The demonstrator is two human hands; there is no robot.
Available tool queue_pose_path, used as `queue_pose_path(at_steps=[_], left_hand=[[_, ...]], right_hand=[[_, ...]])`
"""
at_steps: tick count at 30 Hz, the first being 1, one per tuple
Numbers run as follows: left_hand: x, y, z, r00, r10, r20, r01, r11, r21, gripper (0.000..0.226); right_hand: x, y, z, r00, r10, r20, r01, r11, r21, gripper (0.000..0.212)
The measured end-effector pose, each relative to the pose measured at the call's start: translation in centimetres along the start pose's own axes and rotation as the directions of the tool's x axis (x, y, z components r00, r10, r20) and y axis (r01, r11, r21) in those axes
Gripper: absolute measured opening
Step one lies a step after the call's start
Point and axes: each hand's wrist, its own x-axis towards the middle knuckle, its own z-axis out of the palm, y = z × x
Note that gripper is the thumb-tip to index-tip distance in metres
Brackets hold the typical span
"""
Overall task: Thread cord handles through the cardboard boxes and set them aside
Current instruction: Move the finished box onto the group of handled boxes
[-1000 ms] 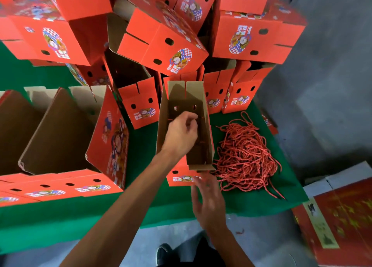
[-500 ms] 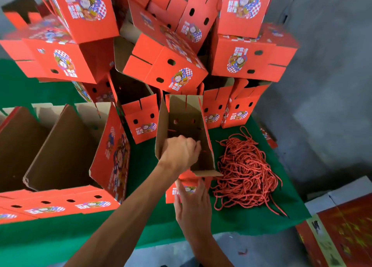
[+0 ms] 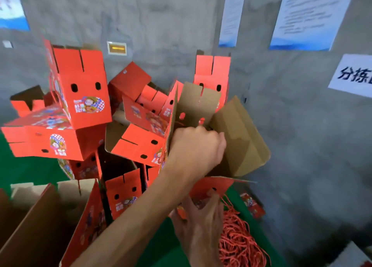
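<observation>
Grey concrete wall (image 3: 291, 125), green table (image 3: 24, 170), heap of red boxes (image 3: 84, 105). Your left hand (image 3: 196, 150) grips the raised open box (image 3: 237, 137); your right hand (image 3: 199, 224) holds its lower flap. Red cords (image 3: 239, 244) piled beside.

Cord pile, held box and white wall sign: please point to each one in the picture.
cord pile (image 3: 239, 244), head view, on the tangled red strands.
held box (image 3: 239, 137), head view, on its brown inner wall.
white wall sign (image 3: 354, 75), head view, on the black characters.
</observation>
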Motion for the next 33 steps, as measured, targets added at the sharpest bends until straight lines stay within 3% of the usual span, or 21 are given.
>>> queue_pose_path(at_steps=[4, 9, 13, 15, 18, 21, 25, 30, 33], left_hand=[[3.9, -1.7, -2.7, 0.994, 0.000, -0.113, -0.001, 1.000, -0.002, 0.041], [7.8, -4.4, -6.0, 0.966, -0.016, -0.257, 0.026, 0.999, 0.037, 0.042], [11.0, -7.3, -7.5, 0.965, 0.031, -0.261, -0.035, 0.999, -0.008, 0.044], [11.7, -9.0, -7.9, 0.953, 0.038, -0.300, -0.061, 0.996, -0.067, 0.041], [11.2, -11.4, -7.4, 0.949, 0.049, -0.310, -0.088, 0.990, -0.112, 0.034], [9.2, -14.4, -5.4, 0.975, 0.000, -0.222, -0.023, 0.995, -0.100, 0.022], [5.6, -18.1, -2.2, 0.992, -0.122, 0.013, 0.122, 0.992, -0.016, 0.025], [1.1, -21.1, 0.7, 0.948, -0.280, 0.149, 0.281, 0.960, 0.012, 0.026], [-2.5, -22.2, 2.2, 0.863, -0.437, 0.253, 0.433, 0.898, 0.071, 0.022]], right_hand=[[5.2, -0.8, -1.1, 0.981, -0.124, -0.151, 0.125, 0.992, -0.006, 0.042], [10.7, -3.0, -1.5, 0.945, -0.253, -0.209, 0.263, 0.965, 0.021, 0.042], [17.1, -5.3, -0.7, 0.877, -0.336, -0.344, 0.371, 0.928, 0.041, 0.034], [20.5, -6.5, -0.1, 0.889, -0.313, -0.333, 0.346, 0.937, 0.043, 0.031], [24.7, -7.5, 2.2, 0.940, -0.278, -0.199, 0.297, 0.952, 0.074, 0.025], [27.0, -7.7, 5.8, 0.964, -0.262, -0.037, 0.264, 0.963, 0.061, 0.033], [28.3, -7.9, 9.9, 0.964, -0.216, 0.152, 0.200, 0.973, 0.116, 0.068], [26.7, -8.1, 12.5, 0.940, -0.299, 0.164, 0.256, 0.937, 0.238, 0.060], [23.0, -8.6, 13.4, 0.950, -0.302, 0.084, 0.268, 0.922, 0.281, 0.044]])
